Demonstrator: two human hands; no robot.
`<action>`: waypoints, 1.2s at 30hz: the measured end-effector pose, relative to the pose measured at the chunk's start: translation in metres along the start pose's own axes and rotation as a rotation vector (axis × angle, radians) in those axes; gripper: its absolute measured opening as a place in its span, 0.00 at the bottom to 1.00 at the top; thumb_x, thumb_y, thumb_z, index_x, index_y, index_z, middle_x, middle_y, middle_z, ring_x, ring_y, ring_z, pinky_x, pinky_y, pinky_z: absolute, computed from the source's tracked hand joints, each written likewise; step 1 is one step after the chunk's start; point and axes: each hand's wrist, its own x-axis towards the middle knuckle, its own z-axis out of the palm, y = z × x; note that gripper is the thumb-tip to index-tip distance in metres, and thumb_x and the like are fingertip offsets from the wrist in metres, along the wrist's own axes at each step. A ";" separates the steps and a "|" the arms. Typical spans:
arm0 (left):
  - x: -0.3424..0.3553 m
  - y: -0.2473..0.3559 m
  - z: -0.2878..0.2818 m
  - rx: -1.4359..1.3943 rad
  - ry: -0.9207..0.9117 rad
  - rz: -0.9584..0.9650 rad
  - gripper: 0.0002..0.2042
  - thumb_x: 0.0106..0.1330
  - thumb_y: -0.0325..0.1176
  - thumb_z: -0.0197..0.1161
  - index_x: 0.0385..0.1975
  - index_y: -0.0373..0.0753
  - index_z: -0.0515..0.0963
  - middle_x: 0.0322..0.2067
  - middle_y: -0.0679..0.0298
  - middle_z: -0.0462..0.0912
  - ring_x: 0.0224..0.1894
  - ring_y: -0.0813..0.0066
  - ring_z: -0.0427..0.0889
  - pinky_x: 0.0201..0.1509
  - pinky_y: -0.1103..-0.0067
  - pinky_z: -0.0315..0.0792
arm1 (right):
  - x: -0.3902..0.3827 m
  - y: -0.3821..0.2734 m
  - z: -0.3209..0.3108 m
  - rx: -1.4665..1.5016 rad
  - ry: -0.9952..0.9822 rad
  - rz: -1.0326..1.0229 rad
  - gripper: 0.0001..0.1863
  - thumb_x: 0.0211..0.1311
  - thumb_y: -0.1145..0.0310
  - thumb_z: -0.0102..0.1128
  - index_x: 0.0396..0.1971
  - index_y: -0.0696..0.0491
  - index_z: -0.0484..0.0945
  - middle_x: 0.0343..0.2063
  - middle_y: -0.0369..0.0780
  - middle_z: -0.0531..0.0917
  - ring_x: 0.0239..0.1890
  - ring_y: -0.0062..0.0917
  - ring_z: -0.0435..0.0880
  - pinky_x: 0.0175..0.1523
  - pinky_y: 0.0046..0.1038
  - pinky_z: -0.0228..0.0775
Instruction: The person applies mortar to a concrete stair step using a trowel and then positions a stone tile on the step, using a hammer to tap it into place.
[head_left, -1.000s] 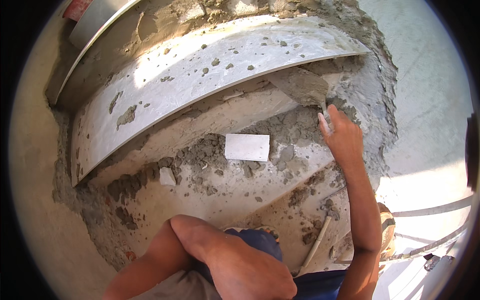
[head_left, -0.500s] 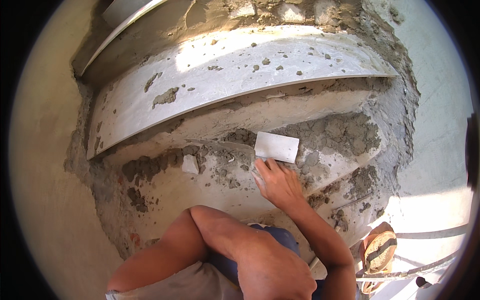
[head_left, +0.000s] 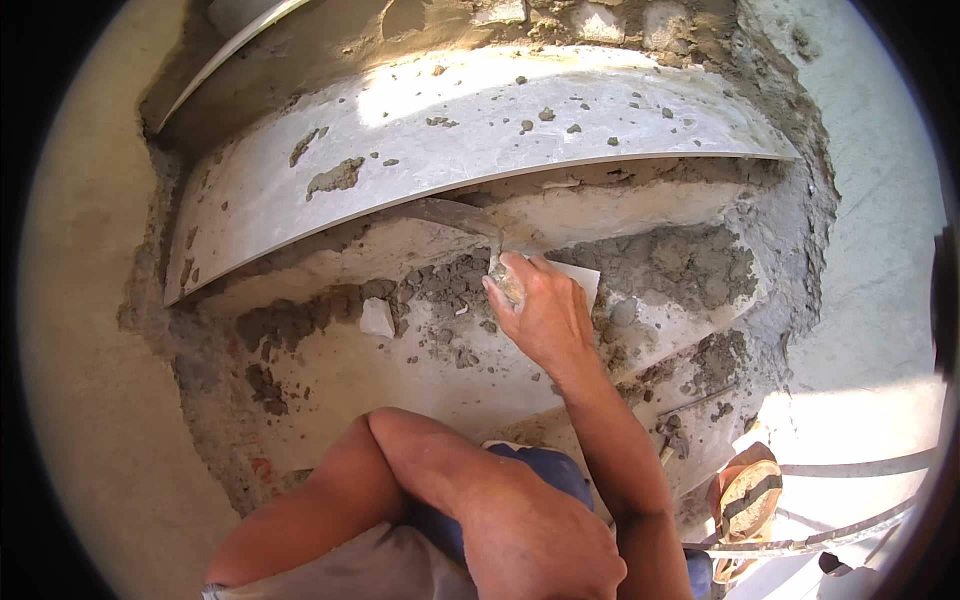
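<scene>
My right hand is closed around the handle of a trowel. The thin grey blade reaches up and left beneath the front edge of a pale stair slab, close to the riser under it. Partly under the hand lies a white rectangular tile piece; whether the hand touches it is hidden. Crumbly grey mortar spreads to its right, and more mortar lies to its left. No left hand shows; bare bent limbs fill the lower middle.
A small white broken chunk sits on the lower step to the left. Mortar crumbs dot the slab above. Plastered walls flank the stairs on both sides. At the lower right are a round tan container and a long curved bar.
My right hand has moved up and a little left, now over part of the white tile piece. The trowel blade has risen from the mortar to the slab's underside edge.
</scene>
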 end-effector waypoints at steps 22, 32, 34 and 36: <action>0.023 -0.021 -0.038 0.112 -0.119 0.212 0.10 0.62 0.31 0.64 0.20 0.33 0.80 0.27 0.55 0.82 0.38 0.60 0.82 0.44 0.68 0.76 | -0.132 0.119 -0.094 0.297 0.451 0.355 0.21 0.70 0.61 0.67 0.45 0.67 0.80 0.24 0.55 0.81 0.25 0.45 0.83 0.36 0.37 0.74; 0.071 -0.062 -0.062 -0.355 -0.245 0.070 0.15 0.67 0.32 0.57 0.20 0.33 0.81 0.26 0.41 0.81 0.35 0.43 0.81 0.50 0.53 0.75 | -0.176 0.112 -0.045 0.907 0.285 0.546 0.24 0.74 0.57 0.60 0.48 0.68 0.75 0.16 0.54 0.76 0.20 0.44 0.79 0.33 0.42 0.71; 0.067 -0.068 -0.060 -0.351 -0.214 0.105 0.16 0.68 0.33 0.57 0.19 0.34 0.80 0.25 0.41 0.80 0.35 0.43 0.81 0.50 0.52 0.75 | -0.172 0.109 -0.043 0.959 0.241 0.526 0.25 0.73 0.57 0.60 0.49 0.69 0.75 0.16 0.53 0.76 0.21 0.44 0.80 0.33 0.42 0.71; 0.063 -0.072 -0.062 -0.349 -0.202 0.122 0.16 0.68 0.34 0.57 0.18 0.34 0.80 0.25 0.42 0.81 0.35 0.43 0.81 0.51 0.52 0.74 | -0.167 0.107 -0.037 0.998 0.211 0.503 0.25 0.73 0.57 0.60 0.49 0.69 0.75 0.17 0.53 0.77 0.21 0.44 0.81 0.34 0.43 0.71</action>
